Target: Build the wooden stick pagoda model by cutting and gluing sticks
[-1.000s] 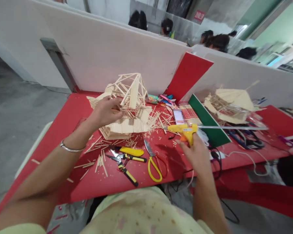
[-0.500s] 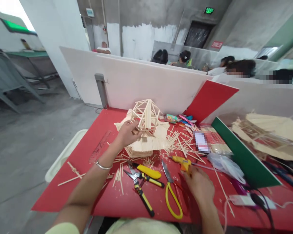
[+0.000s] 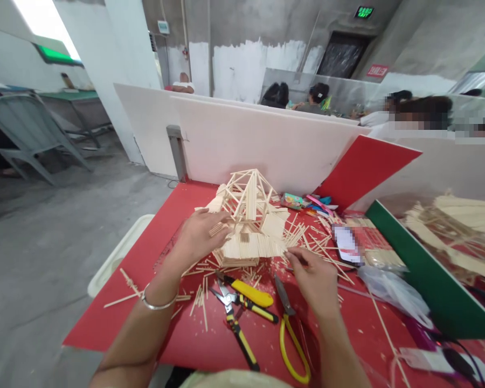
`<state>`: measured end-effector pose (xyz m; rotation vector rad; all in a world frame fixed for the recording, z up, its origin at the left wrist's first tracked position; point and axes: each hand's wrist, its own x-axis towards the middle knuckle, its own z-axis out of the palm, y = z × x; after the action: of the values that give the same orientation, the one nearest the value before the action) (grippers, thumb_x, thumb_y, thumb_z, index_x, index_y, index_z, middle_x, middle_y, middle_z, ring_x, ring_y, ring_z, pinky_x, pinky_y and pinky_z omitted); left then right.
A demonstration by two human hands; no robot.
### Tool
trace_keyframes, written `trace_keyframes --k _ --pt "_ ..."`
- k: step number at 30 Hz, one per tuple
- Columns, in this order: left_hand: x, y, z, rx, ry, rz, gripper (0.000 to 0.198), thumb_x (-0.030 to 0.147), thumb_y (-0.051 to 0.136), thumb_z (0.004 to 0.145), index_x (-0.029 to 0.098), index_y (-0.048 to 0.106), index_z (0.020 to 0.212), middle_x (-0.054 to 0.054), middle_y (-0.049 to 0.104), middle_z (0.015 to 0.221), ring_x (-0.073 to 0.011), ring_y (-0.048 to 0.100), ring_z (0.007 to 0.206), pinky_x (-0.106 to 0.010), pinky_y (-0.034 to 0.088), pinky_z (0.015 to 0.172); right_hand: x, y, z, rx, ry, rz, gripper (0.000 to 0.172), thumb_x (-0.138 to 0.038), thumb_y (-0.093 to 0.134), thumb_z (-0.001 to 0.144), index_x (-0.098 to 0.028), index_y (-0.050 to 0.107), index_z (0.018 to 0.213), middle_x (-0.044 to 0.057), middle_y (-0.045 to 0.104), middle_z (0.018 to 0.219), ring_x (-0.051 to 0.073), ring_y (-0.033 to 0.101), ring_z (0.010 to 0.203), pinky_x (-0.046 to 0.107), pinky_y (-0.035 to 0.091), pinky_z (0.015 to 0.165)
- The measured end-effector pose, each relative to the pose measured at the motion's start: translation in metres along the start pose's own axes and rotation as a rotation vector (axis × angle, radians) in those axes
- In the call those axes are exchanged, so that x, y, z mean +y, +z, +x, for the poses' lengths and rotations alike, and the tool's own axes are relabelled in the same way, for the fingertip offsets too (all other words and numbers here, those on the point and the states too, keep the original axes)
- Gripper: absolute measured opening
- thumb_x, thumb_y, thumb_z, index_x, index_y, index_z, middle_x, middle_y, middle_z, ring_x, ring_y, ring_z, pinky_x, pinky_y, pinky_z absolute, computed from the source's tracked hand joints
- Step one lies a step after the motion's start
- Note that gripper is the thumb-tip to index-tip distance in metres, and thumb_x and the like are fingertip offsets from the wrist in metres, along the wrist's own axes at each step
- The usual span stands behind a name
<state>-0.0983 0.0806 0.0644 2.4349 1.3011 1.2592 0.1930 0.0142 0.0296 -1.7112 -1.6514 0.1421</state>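
Note:
A model building of thin wooden sticks (image 3: 242,245) stands mid-table, with an open-frame peaked roof above wide slatted eaves. My left hand (image 3: 200,234) lies against its left side, fingers stretched out and apart. At the front right corner of the eaves, my right hand (image 3: 313,275) pinches the edge between thumb and fingers; whether a loose stick is also there I cannot tell. In front lie a yellow utility knife (image 3: 253,292), yellow-and-black cutters (image 3: 236,320) and yellow-handled scissors (image 3: 286,326). The glue gun is mostly hidden around my right hand.
Loose sticks (image 3: 303,237) are scattered around the model. To the right are a phone (image 3: 347,245), packs of sticks (image 3: 374,242), a plastic bag (image 3: 396,291) and a green divider (image 3: 420,275). A white board (image 3: 258,134) stands behind. Other people sit beyond it.
My right hand has left the yellow glue gun and moved up to the front right corner of the eaves. My left hand has opened out along the model's left side.

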Motion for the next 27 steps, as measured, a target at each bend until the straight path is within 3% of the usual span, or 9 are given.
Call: trace_keyframes --k 4,7,11,17,21,27 --pt "0.011 -0.003 0.006 0.221 -0.065 -0.055 0.013 0.026 0.060 0.088 0.023 0.072 0.086 -0.001 0.074 0.082 -0.0163 0.067 0.077 -0.031 0.052 0.078 0.000 -0.003 0.004 -0.045 -0.021 -0.183 0.027 -0.048 0.052 0.090 -0.029 0.072 0.090 -0.002 0.075 0.087 0.018 0.067 0.074 0.030 0.043 0.068" --pt "0.017 0.001 0.014 0.332 -0.097 -0.094 0.013 0.024 0.060 0.088 0.022 0.072 0.086 -0.003 0.073 0.086 -0.0164 0.067 0.080 -0.030 0.052 0.079 0.006 -0.009 0.004 -0.090 -0.060 -0.179 0.029 -0.046 0.050 0.091 -0.027 0.072 0.090 0.000 0.075 0.087 0.018 0.067 0.073 0.029 0.043 0.066" --pt "0.019 0.007 0.026 0.355 -0.084 -0.152 0.013 0.024 0.061 0.087 0.022 0.073 0.091 -0.005 0.072 0.097 -0.0174 0.067 0.091 -0.032 0.053 0.085 0.002 -0.018 0.001 0.011 -0.137 -0.201 0.027 -0.040 0.050 0.092 -0.025 0.072 0.098 0.002 0.075 0.095 0.019 0.068 0.081 0.030 0.046 0.072" --pt "0.022 0.014 0.037 0.418 -0.048 -0.222 0.010 0.022 0.063 0.087 0.022 0.073 0.090 -0.005 0.072 0.099 -0.0172 0.067 0.095 -0.034 0.052 0.091 -0.044 -0.022 0.016 0.307 -0.455 0.012 0.012 -0.027 0.061 0.090 -0.021 0.071 0.093 0.003 0.072 0.088 0.016 0.065 0.082 0.030 0.050 0.080" --pt "0.025 0.019 0.039 0.467 -0.064 -0.236 0.007 0.022 0.065 0.087 0.021 0.072 0.087 -0.005 0.072 0.100 -0.0174 0.067 0.096 -0.035 0.052 0.091 -0.066 -0.010 0.032 0.323 -0.609 0.064 0.017 -0.021 0.067 0.086 -0.023 0.069 0.102 0.005 0.070 0.095 0.017 0.062 0.088 0.033 0.050 0.082" --pt "0.027 0.021 0.039 0.519 -0.081 -0.248 0.007 0.023 0.065 0.087 0.022 0.072 0.087 -0.005 0.071 0.097 -0.0180 0.067 0.093 -0.036 0.053 0.088 -0.075 0.012 0.046 0.299 -0.627 0.047 0.026 -0.025 0.070 0.084 -0.024 0.069 0.110 0.006 0.068 0.100 0.019 0.057 0.094 0.037 0.048 0.088"
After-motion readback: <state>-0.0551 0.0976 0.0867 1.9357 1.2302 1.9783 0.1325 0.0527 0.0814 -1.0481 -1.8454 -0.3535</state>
